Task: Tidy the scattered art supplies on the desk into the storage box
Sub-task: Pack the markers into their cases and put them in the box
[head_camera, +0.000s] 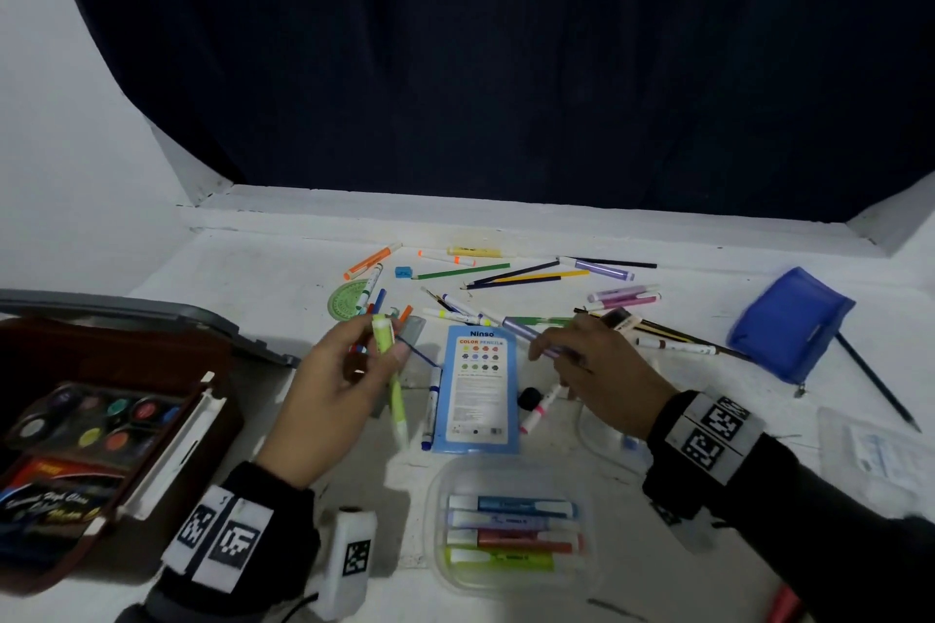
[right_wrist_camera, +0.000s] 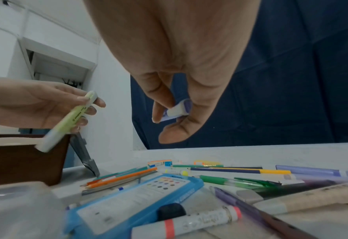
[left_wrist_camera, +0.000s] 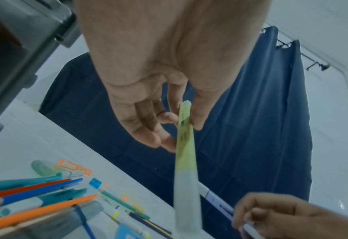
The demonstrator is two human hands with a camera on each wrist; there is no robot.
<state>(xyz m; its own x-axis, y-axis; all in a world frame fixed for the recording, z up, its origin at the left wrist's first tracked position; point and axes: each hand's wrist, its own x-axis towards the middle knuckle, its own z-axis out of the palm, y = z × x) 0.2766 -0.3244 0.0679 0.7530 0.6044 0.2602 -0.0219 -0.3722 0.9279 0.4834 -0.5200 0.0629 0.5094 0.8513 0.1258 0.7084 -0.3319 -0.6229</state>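
Note:
My left hand (head_camera: 374,359) pinches a yellow-green highlighter (head_camera: 390,369) between thumb and fingers, lifted above the white desk (head_camera: 263,268); the same highlighter (left_wrist_camera: 184,153) hangs down past my fingers in the left wrist view. My right hand (head_camera: 561,349) grips a purple marker (head_camera: 521,329) just above the blue colour-pencil pack (head_camera: 478,390); its white end (right_wrist_camera: 176,111) shows between thumb and fingers. The brown storage box (head_camera: 101,420) stands open at the left with a paint palette (head_camera: 96,415) inside.
Pencils and markers (head_camera: 506,273) lie scattered across the far middle of the desk. A blue pouch (head_camera: 789,324) sits at the right. A clear tray of highlighters (head_camera: 511,526) is near the front, a pink marker (head_camera: 539,407) beside the pack.

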